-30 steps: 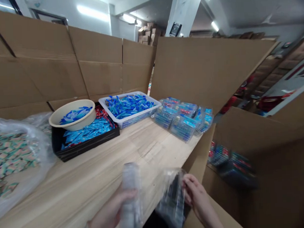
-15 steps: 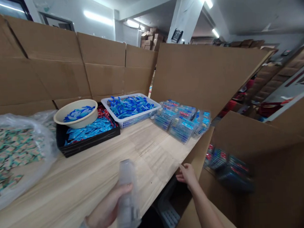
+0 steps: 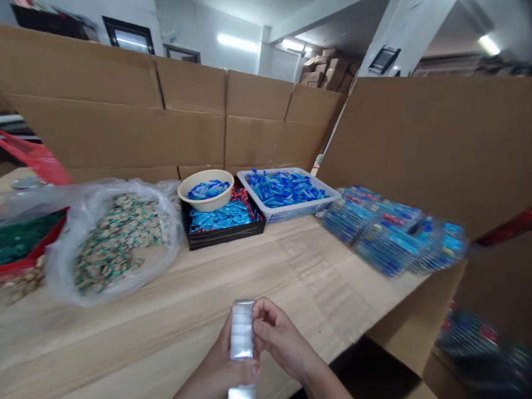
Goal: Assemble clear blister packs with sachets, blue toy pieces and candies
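My left hand (image 3: 230, 361) is wrapped round a long, narrow stack of clear plastic cases (image 3: 241, 334), shiny and segmented, with its thumb across the front. The stack stands nearly upright over the near edge of the wooden table. At its upper right edge is my right hand (image 3: 277, 339), fingers curled and pinched against the plastic. What exactly lies between those fingertips is hidden.
Beyond are a plastic bag (image 3: 159, 273) of small green-and-tan packets, a black tray (image 3: 223, 236) of blue packets bearing a cream bowl (image 3: 185, 199), and a white basket (image 3: 292, 210) of blue pieces. Filled clear packs (image 3: 389, 242) sit right. A cardboard box (image 3: 508, 272) stands lower right.
My view has swung left. My right hand has come from beside the carton to the plastic stack, which my left hand still holds.
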### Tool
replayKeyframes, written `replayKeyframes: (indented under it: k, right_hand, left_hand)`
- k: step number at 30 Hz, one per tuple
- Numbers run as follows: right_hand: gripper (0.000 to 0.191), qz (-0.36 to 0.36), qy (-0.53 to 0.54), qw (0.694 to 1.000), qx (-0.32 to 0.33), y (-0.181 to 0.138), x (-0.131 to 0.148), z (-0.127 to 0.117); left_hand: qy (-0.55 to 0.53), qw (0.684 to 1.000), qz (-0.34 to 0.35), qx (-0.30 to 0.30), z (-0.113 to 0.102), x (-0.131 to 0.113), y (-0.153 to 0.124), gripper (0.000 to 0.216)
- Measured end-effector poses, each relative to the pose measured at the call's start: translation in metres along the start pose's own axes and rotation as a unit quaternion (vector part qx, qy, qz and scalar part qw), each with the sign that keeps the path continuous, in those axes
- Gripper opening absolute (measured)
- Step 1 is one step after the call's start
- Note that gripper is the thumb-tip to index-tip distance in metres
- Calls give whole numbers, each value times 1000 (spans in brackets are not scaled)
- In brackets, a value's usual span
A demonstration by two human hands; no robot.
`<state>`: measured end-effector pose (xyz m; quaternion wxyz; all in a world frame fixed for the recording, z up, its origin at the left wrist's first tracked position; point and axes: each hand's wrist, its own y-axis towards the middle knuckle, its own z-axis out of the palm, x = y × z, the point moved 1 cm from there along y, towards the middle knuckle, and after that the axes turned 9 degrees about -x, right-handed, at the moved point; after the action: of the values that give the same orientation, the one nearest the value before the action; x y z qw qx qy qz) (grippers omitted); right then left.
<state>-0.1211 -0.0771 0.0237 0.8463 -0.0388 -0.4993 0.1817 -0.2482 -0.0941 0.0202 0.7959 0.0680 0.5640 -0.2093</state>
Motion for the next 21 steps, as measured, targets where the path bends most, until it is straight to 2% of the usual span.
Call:
replayKeyframes:
  k: [4,6,9,11,13,16,18,21]
  right_hand:
    - [35,5,-30,999,-11,6,-3,12]
    - [34,4,-102,994,-36,6,2,18]
    - [33,-13,-235,970,-66,3,14,23]
    - [32,-25,-266,961,-75,0,18,19]
    - [30,-42,-237,965,-106,1,19,4]
    - [28,-90,-129,970,-183,20,18,-32]
    - [28,-104,-53,967,-226,46,20,-56]
    - [26,-66,-5,950,-306,93,24,-83]
  left_hand:
    - [-5,999,-12,-32,-9,-12,-7,65]
    - [-1,999,-19,-49,-8,-15,-5,64]
    - [0,998,-35,-61,-8,-17,2,74]
    - [-8,997,-44,-69,-11,-21,3,75]
    - [-28,994,-46,-91,-18,-28,1,74]
    - [-49,986,-70,-142,-34,-39,-6,70]
    - [-50,981,-97,-160,-40,-41,-10,68]
    - [-53,981,-114,-149,-41,-41,-9,65]
